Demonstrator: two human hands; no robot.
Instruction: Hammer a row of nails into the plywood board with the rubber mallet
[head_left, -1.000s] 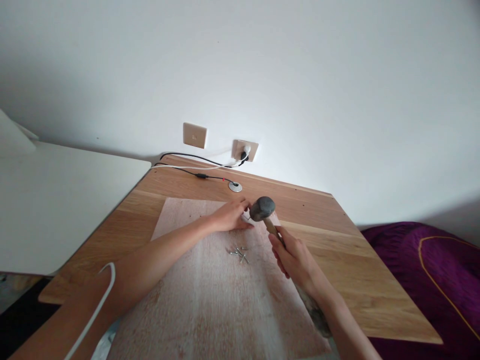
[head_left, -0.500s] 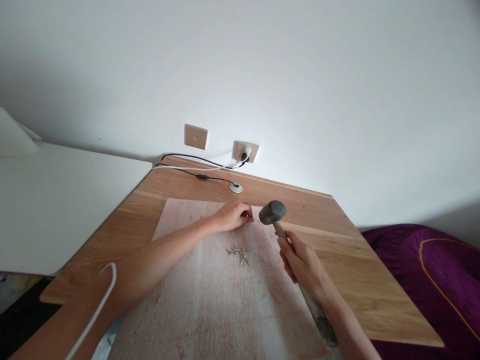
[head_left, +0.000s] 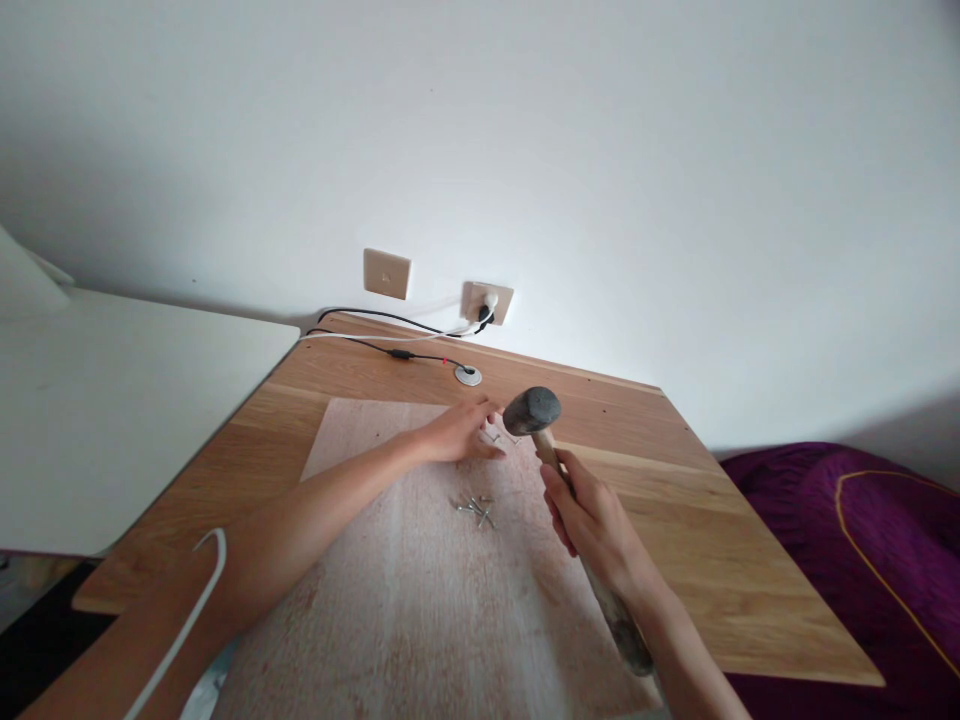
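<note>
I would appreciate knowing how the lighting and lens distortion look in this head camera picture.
In the head view, soft even light leaves no hard glare on the white wall; wide-angle distortion skews the wooden desk; the left hand and the right hand on the mallet look reasonably sharp.

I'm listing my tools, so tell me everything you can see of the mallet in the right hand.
The mallet has a dull dark grey, rubber-looking head on a light wooden handle that darkens toward its lower end. The right hand grips the handle midway. The head is raised beside the left hand's fingertips, over a pale wooden board; the view does not show whether it touches anything.
</note>
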